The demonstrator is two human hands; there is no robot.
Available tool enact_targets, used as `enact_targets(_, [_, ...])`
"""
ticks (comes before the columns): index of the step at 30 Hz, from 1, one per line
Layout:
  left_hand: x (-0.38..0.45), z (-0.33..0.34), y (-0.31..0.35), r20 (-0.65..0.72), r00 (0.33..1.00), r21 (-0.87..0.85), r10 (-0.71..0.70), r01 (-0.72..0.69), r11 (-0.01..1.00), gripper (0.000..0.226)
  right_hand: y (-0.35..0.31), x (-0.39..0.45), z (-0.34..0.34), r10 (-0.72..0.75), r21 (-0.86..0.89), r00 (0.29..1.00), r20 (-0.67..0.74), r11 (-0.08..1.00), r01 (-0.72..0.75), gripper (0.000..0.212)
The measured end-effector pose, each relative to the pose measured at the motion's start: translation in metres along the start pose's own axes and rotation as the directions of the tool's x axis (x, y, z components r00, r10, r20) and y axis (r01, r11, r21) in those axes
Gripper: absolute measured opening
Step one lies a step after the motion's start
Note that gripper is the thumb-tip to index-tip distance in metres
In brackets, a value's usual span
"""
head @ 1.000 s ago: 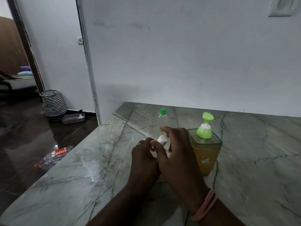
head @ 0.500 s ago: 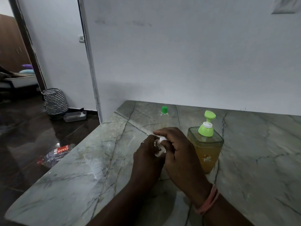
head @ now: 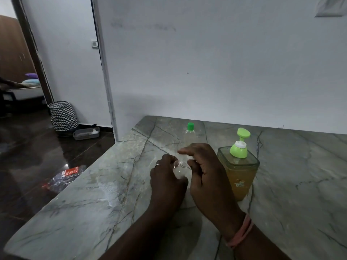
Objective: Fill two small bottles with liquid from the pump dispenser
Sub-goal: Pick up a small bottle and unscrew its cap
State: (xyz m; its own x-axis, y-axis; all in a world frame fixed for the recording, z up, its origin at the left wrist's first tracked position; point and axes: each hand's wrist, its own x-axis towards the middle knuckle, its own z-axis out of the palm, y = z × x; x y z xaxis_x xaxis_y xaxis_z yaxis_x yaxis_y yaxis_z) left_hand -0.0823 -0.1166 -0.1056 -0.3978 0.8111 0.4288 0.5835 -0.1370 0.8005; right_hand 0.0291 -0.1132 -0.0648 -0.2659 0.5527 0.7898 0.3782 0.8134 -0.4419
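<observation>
A person stands at a grey veined stone bench point(head: 90, 207) set against a white wall, both hands working at 1 small clear bottle point(head: 179, 168) near the middle of the slab. The left hand point(head: 166, 182), a ring on 1 finger, is curled closed around the bottle's body and keeps it roughly upright on or just above the bench; the bottle's open neck shows between the two hands. The right hand point(head: 207, 177), a pink band at its wrist, sits just beside that neck with fingers loosely bent and the forefinger reaching out over the bottle; it may be pinching a small cap, though the view is too blurred to be sure. Touching distance to the right stands the pump dispenser point(head: 239, 173), a squarish clear container of amber liquid topped by a light green pump head. Behind the hands, closer to the wall, a 2nd clear bottle point(head: 190, 135) stands upright with its green cap on. Off the bench to the left, a dark glossy floor carries a zigzag-patterned basket point(head: 63, 116), a small grey tray point(head: 86, 133) and a crumpled plastic wrapper point(head: 62, 178).
</observation>
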Motion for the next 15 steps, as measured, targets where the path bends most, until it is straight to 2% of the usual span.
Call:
enact_targets(2, [0.000, 0.000, 0.001, -0.017, 1.000, 0.010, -0.024, 0.024, 1.000, 0.039, 0.000, 0.002, -0.001, -0.002, -0.003, 0.998, -0.062, 1.000, 0.002, 0.039])
enact_targets(6, [-0.003, 0.000, 0.004, -0.038, 0.999, -0.105, -0.034, 0.030, 0.994, 0.041, 0.004, -0.004, 0.006, 0.175, 0.020, 0.978, -0.113, 0.984, -0.174, 0.027])
enact_targets(9, [0.000, -0.004, 0.003, -0.117, 0.989, -0.157, -0.087, 0.068, 0.985, 0.040, 0.009, -0.006, 0.011, 0.251, -0.006, 0.958, -0.136, 0.967, -0.254, 0.019])
enact_targets(11, [0.001, -0.007, 0.003, -0.174, 0.978, -0.190, -0.113, 0.079, 0.979, 0.037, 0.011, -0.007, 0.016, 0.271, -0.059, 0.957, -0.103, 0.959, -0.278, 0.014])
enact_targets(15, [0.003, -0.010, 0.002, -0.246, 0.954, -0.229, -0.173, 0.116, 0.966, 0.035, 0.019, -0.005, 0.030, 0.376, -0.180, 0.924, 0.065, 0.916, -0.360, 0.008])
